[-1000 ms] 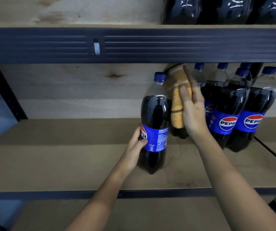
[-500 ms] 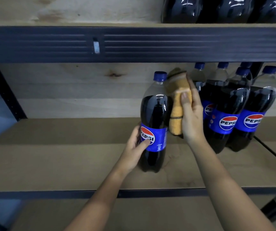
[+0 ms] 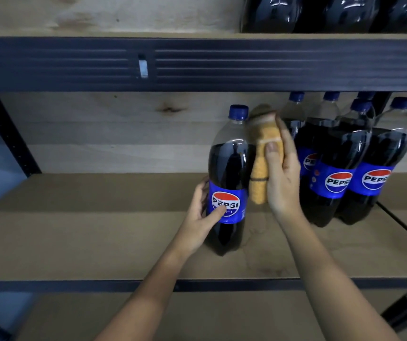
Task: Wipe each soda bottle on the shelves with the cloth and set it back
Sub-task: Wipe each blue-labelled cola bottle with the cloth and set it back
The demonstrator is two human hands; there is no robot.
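You held one Pepsi bottle (image 3: pixel 228 178) upright on the middle shelf (image 3: pixel 99 230), standing apart to the left of the other bottles and nearer the front edge than they were. Your left hand (image 3: pixel 201 212) gripped it at the blue label, thumb pressed across the logo and fingers wrapped round the far side. Your right hand (image 3: pixel 282 173) clutched a folded yellow cloth (image 3: pixel 261 168), thumb on its face and fingers curled behind it, and held the cloth against the bottle's right side, from the shoulder down to the top of the label. The blue cap (image 3: pixel 238 112) was on. Just beyond your right hand, a cluster of Pepsi bottles (image 3: pixel 345 168) stood toward the right end of the shelf, close to the wooden back panel (image 3: pixel 99 134). On the upper shelf (image 3: pixel 123 18), the bases of more dark bottles (image 3: pixel 332 13) showed at the right.
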